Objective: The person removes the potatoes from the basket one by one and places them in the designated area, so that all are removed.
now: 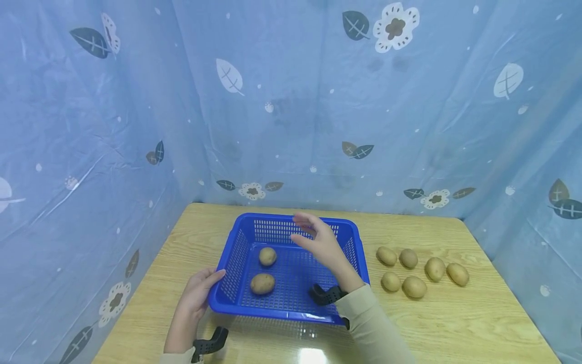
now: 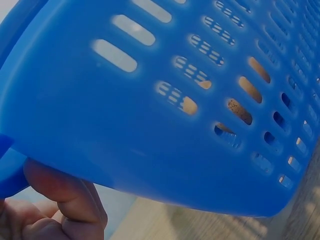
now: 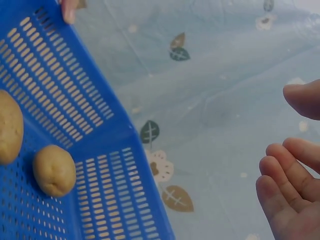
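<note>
A blue perforated plastic basket [image 1: 291, 316] stands on the table, its near side showing a shadow beneath it. My left hand [image 1: 198, 290] grips its left rim, thumb on top and fingers curled under, as the left wrist view also shows at the hand [image 2: 65, 200]. Inside lie two potatoes: a round potato [image 1: 268, 256] and a longer potato [image 1: 262, 284] nearer the front. Over the basket's right half hovers my right hand [image 1: 318, 242], fingers relaxed and spread from the thumb, holding nothing. The right wrist view shows that hand [image 3: 295, 185] beyond the rim.
To the right of the basket, several potatoes [image 1: 415, 287] lie loose on the wooden table [image 1: 464, 323]. A blue curtain [image 1: 291, 101] with leaf and flower prints hangs behind the table and along both sides. A black strap mount [image 1: 211, 343] sits on the left wrist.
</note>
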A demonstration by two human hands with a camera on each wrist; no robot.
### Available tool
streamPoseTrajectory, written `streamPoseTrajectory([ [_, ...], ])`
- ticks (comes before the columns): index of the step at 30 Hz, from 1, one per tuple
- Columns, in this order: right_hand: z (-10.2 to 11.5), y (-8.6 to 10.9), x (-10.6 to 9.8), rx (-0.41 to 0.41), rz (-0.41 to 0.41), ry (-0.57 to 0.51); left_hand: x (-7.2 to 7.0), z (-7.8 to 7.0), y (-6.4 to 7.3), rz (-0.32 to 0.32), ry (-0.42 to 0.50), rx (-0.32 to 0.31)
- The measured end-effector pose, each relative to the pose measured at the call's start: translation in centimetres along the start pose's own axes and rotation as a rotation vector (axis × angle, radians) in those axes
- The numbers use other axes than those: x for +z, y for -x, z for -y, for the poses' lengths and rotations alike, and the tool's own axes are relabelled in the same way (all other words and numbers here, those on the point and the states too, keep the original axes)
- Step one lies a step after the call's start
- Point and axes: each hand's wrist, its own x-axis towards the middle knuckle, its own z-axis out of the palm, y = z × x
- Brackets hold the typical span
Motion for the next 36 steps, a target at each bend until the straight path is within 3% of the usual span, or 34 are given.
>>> streamPoseTrajectory([
  [11, -0.8, -2.4, 1.6, 0.029, 0.036, 0.002, -0.1, -0.1, -0.2, 0.003, 0.006, -0.01],
  [20, -1.7, -3.7, 2.9, 0.052, 0.004, -0.044, 0.0, 0.0, -0.3, -0.004, 0.005, -0.013],
  [29, -3.4, -4.8, 4.4, 0.112, 0.022, -0.035, 0.2, 0.2, -0.2, -0.002, 0.018, -0.013],
  [36, -4.7, -5.4, 5.2, 0.217, 0.062, 0.02, 0.1, 0.1, -0.2, -0.009, 0.031, -0.012],
])
